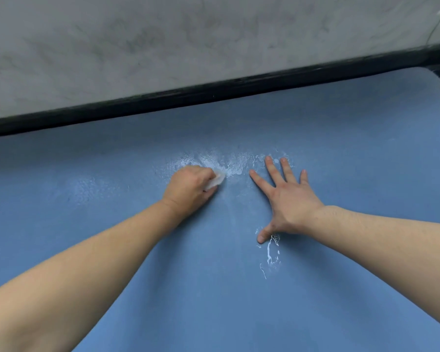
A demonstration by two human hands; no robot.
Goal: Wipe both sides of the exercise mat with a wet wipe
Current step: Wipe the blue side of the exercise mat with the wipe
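Two hands, crumpled wipe [215,182] — wet blue mat [353,138]

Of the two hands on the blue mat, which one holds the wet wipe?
The left hand: it is closed around the white wet wipe and presses it on the mat. The right hand lies flat, fingers spread, holding nothing.

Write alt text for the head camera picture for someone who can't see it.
A person's left hand presses a crumpled white wet wipe onto a blue exercise mat, while the right hand rests flat with spread fingers. Wet streaks shine near both hands.
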